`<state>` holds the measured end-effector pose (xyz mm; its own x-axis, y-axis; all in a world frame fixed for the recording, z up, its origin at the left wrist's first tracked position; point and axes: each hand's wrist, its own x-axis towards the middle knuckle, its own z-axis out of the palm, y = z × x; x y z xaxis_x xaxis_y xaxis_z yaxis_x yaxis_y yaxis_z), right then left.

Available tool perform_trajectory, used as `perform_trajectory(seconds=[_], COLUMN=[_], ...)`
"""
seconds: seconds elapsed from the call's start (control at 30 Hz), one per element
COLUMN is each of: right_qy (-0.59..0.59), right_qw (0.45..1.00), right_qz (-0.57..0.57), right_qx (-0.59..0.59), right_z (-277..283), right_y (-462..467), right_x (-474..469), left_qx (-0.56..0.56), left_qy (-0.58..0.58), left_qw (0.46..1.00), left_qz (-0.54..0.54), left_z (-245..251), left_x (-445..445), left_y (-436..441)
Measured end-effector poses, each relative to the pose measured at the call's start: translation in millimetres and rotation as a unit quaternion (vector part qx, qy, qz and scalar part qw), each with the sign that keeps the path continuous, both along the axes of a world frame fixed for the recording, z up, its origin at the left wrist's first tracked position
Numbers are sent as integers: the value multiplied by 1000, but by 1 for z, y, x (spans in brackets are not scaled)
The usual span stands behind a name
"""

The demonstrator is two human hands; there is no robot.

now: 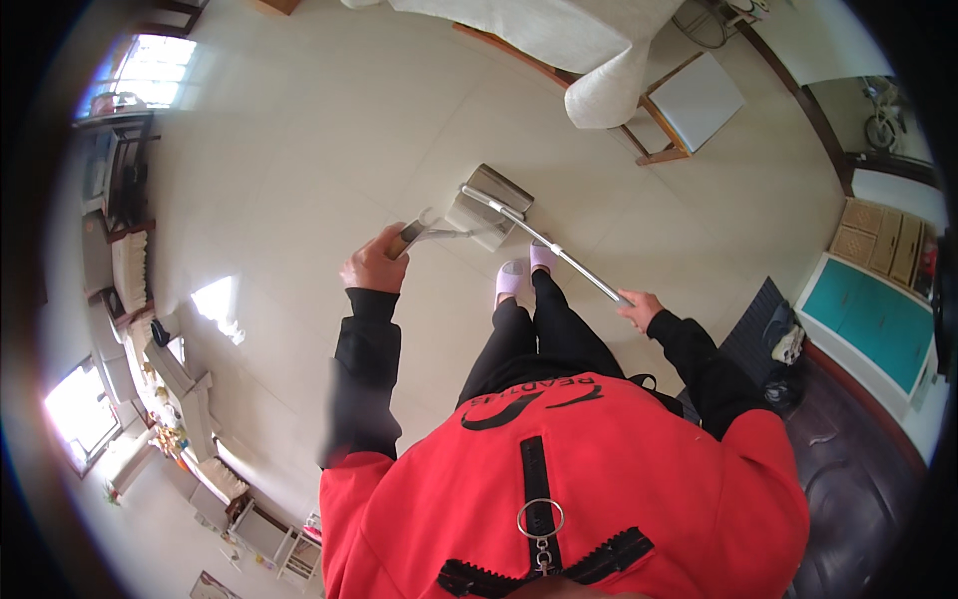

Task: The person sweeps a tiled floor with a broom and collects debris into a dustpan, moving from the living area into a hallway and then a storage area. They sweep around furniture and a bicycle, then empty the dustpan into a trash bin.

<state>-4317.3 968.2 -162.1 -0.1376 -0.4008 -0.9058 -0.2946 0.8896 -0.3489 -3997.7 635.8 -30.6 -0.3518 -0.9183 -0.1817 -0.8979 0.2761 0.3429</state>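
My left hand [378,262] grips the upper end of a broom handle [408,238], which has a pale hook at its tip. Its thin shaft [445,234] runs to the right and looks blurred. My right hand [640,308] is closed around the end of a long silver dustpan handle [580,268]. That handle slants up and left to the dustpan [503,189], a brownish pan lying on the tiled floor ahead of my feet. Against the pan's near side is a pale, ribbed part [479,223]; whether it is broom bristles or dustpan teeth I cannot tell.
My lilac slippers [511,278] stand just behind the dustpan. Ahead right are a stool [696,101] and a cloth-covered table [554,30]. A dark leather sofa [838,464], a mat [752,322] with shoes and a teal-doored cabinet [868,314] are to the right. Furniture lines the left wall.
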Motion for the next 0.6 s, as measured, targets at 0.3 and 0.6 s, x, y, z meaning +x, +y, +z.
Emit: perform_trajectory(seconds=[0.3,0.6], right_qy=[-8,46], right_qw=[950,860], right_qz=[-307,-495], right_qx=[-46,-111], right_z=[60,91], right_y=[102,186], right_x=[79,108], left_qx=[37,51], left_qy=[64,53], left_qw=[996,982], left_qz=[-44,-172], left_z=[12,50], left_x=[19,-39], left_y=[52,110])
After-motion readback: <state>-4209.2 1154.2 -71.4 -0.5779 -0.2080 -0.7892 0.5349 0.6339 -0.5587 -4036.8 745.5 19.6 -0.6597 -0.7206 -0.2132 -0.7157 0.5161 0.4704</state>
